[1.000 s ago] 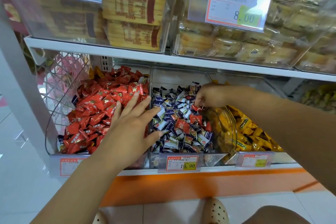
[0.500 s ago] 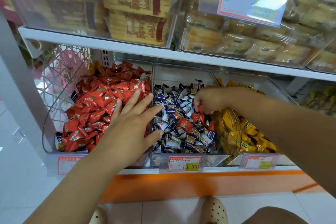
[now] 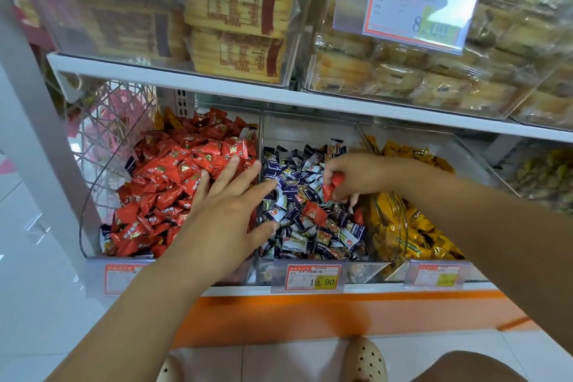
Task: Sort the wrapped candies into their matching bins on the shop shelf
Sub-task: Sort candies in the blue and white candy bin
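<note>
Up it comes! The right hand [image 3: 356, 175] has a red candy [image 3: 331, 187] pinched between thumb and curled fingertips, and it is clear of the pile. A second ago those fingers were down among the wrappers at the far right of the middle bin [image 3: 310, 130]; half a second ago they were still digging. Now the red piece hangs just above the blue candies [image 3: 297, 226], gripped at one end and tilted, with the rest of the hand closed around it.

That is one stray out, by the look of it, but not yet home. It belongs one bin to the left, so a short carry across the divider seems to be what is left for this piece.

The left hand [image 3: 226, 217] has hardly budged through all this. It lies flat with its fingers spread and holds nothing; its fingertips rest on the heap in the red bin [image 3: 96, 267], and its thumb reaches over into the blue side. It sits right on the likely drop path and may have to shift.

More work waits. Another red wrapper [image 3: 313, 212] lies among the blue ones, nearer than the gripped piece. On the right, the yellow bin [image 3: 434, 141] goes untouched beneath the right forearm.
</note>
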Demonstrator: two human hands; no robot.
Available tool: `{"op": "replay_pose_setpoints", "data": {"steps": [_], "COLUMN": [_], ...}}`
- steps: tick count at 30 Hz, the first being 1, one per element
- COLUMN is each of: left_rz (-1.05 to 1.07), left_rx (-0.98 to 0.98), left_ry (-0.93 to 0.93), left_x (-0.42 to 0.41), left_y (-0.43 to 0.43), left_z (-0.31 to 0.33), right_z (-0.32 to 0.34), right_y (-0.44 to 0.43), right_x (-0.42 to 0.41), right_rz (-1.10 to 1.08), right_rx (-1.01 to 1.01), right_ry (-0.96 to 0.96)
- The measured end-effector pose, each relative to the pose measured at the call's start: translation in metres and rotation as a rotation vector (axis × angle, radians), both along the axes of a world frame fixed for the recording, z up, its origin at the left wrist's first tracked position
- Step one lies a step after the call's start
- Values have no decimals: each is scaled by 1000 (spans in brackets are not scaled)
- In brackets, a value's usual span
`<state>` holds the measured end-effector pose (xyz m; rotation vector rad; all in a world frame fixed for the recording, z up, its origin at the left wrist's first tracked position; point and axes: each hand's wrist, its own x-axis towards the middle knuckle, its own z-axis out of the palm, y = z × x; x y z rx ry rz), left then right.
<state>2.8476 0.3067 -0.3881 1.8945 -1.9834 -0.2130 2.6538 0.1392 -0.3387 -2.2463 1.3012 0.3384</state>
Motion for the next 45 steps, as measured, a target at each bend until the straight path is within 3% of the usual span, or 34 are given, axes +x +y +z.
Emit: {"op": "replay_pose_setpoints", "data": {"steps": [2,4,12,17,22,26,30,35,37,39,42,45], "left_rz": [-6,-11,-20,47,84,115,81,6,-20,-36,-40,-34], "left_rx": [-1,-1,-55,-59,-54,-68,-80,-70,-64,-73,-71,-58], "left_ry": [3,-7,-21,-51,-75,-52,-21,-43,-25,-7,-32,-35], "left_x": [0,1,12,29,46,53,47,27,17,8,3,4], "left_y": [0,0,16,32,41,39,38,31,27,24,18,13], "left_z": [0,0,-3,-6,-12,-10,-5,-6,-6,-4,-2,-1], "right_z": [6,3,-22,18,27,22,36,39,38,33,18,-4], "right_y": [10,21,28,32,31,30,15,4,2,3,11,16], "right_x": [3,9,19,45,122,157,122,44,15,-2,-8,-7], "right_rz": [-13,27,89,6,7,82,34,-87,24,141,234,367], "right_rx": [97,121,-48,-60,-48,38,165,2,-142,-149,-105,-190], "right_ry": [-93,-52,-6,-261,-496,-556,-563,-395,-91,226,451,681]}}
